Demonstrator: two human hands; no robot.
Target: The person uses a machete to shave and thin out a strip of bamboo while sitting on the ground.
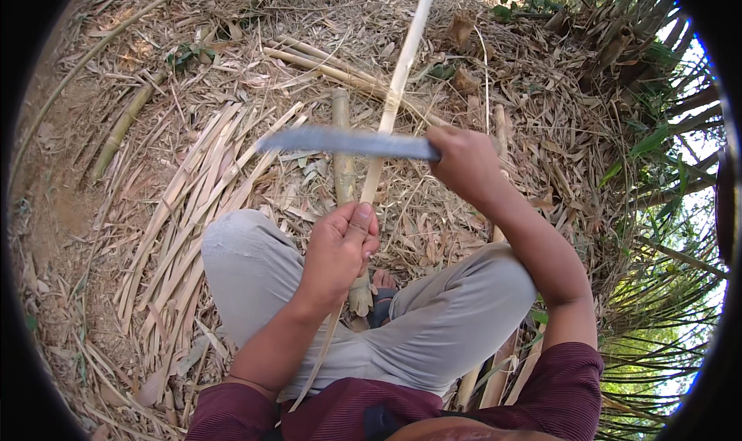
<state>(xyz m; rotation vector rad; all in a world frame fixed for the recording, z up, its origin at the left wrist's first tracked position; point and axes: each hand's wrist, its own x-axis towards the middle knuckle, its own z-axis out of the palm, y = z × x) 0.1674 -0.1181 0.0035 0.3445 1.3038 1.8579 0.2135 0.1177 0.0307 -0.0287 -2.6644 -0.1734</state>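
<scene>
A long pale bamboo strip (pixel 399 76) runs from the top of the view down toward my lap. My left hand (pixel 345 240) is closed around it, thumb on top, above my knees; a thin tail of the strip hangs below the fist. My right hand (pixel 466 159) grips a machete (pixel 348 143) by its handle, which the fingers hide. Its blurred blade points left and lies across the strip, above my left hand; whether it touches the strip I cannot tell. Beneath the strip, a round bamboo pole (pixel 342 147) lies on the ground, its lower end near my foot.
Several split bamboo strips (pixel 182 201) are piled at the left. A greenish bamboo piece (pixel 124 132) lies beyond them. More bamboo lengths (pixel 332 68) stretch across the dry leaves ahead, near two cut stumps (pixel 461 28). Bamboo stalks (pixel 618 43) stand at the far right.
</scene>
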